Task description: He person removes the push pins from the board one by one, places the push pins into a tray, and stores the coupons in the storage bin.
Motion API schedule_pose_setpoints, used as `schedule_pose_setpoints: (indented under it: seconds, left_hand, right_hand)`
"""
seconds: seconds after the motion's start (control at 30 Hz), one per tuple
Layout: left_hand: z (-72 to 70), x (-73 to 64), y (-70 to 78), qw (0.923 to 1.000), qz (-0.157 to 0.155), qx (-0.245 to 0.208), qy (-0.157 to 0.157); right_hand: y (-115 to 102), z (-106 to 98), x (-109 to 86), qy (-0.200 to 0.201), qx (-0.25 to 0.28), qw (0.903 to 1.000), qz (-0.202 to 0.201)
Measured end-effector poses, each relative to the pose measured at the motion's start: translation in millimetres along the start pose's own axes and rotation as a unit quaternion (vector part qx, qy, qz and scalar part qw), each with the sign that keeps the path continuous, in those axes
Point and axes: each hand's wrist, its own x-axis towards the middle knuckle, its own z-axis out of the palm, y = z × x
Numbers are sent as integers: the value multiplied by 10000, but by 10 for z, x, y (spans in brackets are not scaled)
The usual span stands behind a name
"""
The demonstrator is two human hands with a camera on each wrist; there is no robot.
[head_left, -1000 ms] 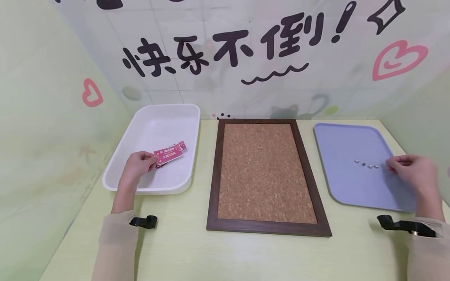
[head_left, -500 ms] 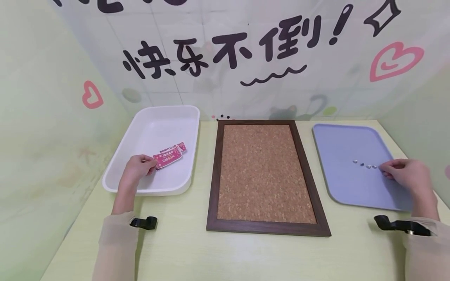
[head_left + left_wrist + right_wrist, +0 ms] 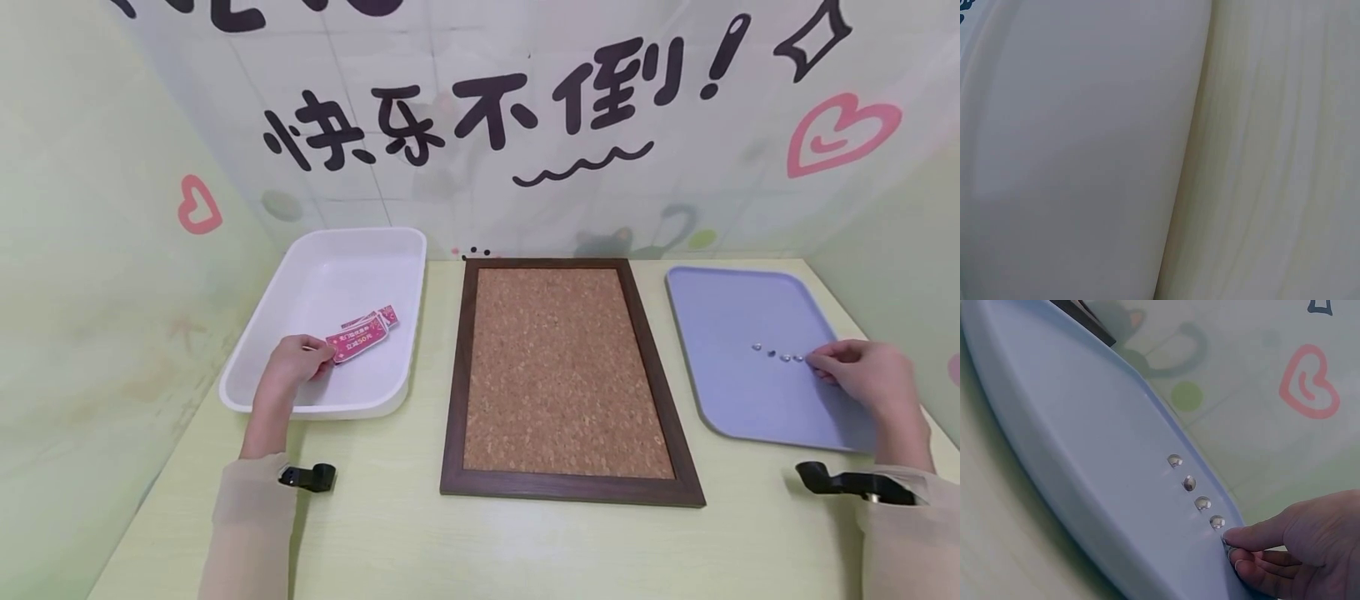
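In the head view my left hand (image 3: 298, 360) pinches the left end of a pink coupon (image 3: 358, 339) inside a white tray (image 3: 315, 408). More pink coupons (image 3: 388, 315) lie partly under it. My right hand (image 3: 873, 371) reaches over a blue-grey tray (image 3: 750, 304), thumb and fingertips together at the right end of a row of silver thumbtacks (image 3: 1203, 503). In the right wrist view the fingers pinch a thumbtack (image 3: 1225, 539), mostly hidden by the fingertips. The left wrist view shows only the white tray's outer wall (image 3: 1085, 125) and the tabletop; the left hand is outside it.
A cork board (image 3: 562, 375) in a dark wooden frame (image 3: 570, 486) lies between the two trays on the pale table (image 3: 510, 550). A printed wall (image 3: 480, 200) stands behind, with side walls left and right.
My right hand has moved left to the end of the thumbtack row. The held coupon has shifted slightly toward me, showing more of the coupons beneath it.
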Motion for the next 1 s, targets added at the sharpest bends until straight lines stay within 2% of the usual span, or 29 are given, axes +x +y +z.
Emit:
schedule_pose_setpoints:
  seconds: [0.47, 0.67, 0.83, 1.0]
  left_hand:
    - [26, 39, -6, 9999, -54, -104, 55]
    - [-6, 47, -13, 9999, -86, 38, 136]
    - [-20, 14, -17, 9998, -56, 90, 189]
    - [-37, -24, -14, 9997, 115, 91, 181]
  right_hand:
    - [3, -36, -23, 19, 242, 9997, -76]
    - [-26, -75, -32, 81, 474, 9988, -4]
    - [-65, -116, -22, 105, 573, 9983, 64]
    - [-146, -131, -34, 235, 570, 9980, -118]
